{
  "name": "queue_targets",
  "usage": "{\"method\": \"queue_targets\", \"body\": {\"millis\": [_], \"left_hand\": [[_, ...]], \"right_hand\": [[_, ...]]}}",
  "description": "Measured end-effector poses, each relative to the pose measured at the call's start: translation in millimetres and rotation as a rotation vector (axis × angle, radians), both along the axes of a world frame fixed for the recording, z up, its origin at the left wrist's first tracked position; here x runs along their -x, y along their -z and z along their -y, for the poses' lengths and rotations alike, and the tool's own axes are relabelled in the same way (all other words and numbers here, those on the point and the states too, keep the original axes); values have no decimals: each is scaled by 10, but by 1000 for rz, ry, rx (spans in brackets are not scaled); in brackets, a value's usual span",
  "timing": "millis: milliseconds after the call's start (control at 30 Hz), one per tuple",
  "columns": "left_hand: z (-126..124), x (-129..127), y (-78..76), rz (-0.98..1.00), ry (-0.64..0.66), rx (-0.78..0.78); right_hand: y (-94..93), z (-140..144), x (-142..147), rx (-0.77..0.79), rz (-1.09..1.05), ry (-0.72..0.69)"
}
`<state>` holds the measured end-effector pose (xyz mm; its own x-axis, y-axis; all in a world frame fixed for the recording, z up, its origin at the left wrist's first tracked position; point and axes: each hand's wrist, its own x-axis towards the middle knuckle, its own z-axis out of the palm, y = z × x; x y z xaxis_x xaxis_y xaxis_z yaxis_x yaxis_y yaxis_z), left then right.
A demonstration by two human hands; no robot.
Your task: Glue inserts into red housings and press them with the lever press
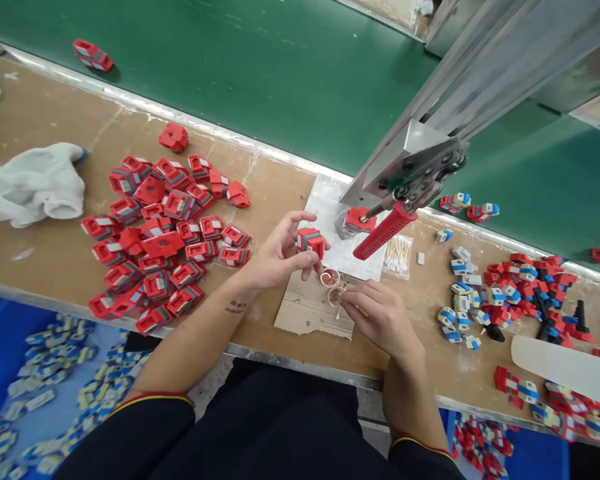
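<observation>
At the left end of the bench (260, 327), a white glove (45, 183) ran out of view, hiding whether anyone wore it. Overlapping red pieces (160, 245) obscured one another. Over the bench's middle, your left hand (281, 257) held a red-and-grey block (309, 237) in its fingers, partly covering it. Your right hand's (380, 313) fingers were narrowed beside two small cups (330, 278); you couldn't tell whether they pinched anything. Toward the far edge, a clamp (415, 183) partly hid another red block (356, 221).

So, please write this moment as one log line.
left hand: holds red piece; right hand: by small cups; clamp: another red piece beneath
</observation>
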<state>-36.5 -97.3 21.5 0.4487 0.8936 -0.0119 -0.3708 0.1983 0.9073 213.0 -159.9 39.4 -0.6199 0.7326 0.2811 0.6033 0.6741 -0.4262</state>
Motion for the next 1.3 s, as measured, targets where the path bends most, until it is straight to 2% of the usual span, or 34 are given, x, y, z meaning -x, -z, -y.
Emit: {"method": "queue_targets", "body": {"millis": [167,267,367,500,567,633,733,800,867,1033,1133,1300], "left_hand": [[26,-58,47,113,8,53],[24,-56,53,86,-16,84],[42,-60,50,19,-13,45],[107,-92,-7,-167,-49,-117],[146,-101,-54,-283,-97,-227],[181,-98,-96,-404,-119,-369],[229,-99,-121,-555,-138,-591],[265,-129,-104,-572,-145,-683],[306,-189,-71,-532,-137,-733],[420,-367,-5,-393,-107,-691],[465,-427,15,-362,-82,-609],[482,-449,49,-328,-74,-529]], "right_hand": [[91,31,-18,-67,-51,6],[118,46,-39,-80,-46,19],[158,47,-44,-78,-64,43],[192,28,-28,-33,-128,18],[163,23,-37,17,-171,-16],[106,34,-63,63,-267,12],[28,80,-89,58,-599,167],[16,120,-71,7,-848,266],[37,159,-24,-37,-1005,311],[113,223,109,27,-1079,302],[123,244,146,77,-1057,281],[98,237,164,70,-1007,243]]}}
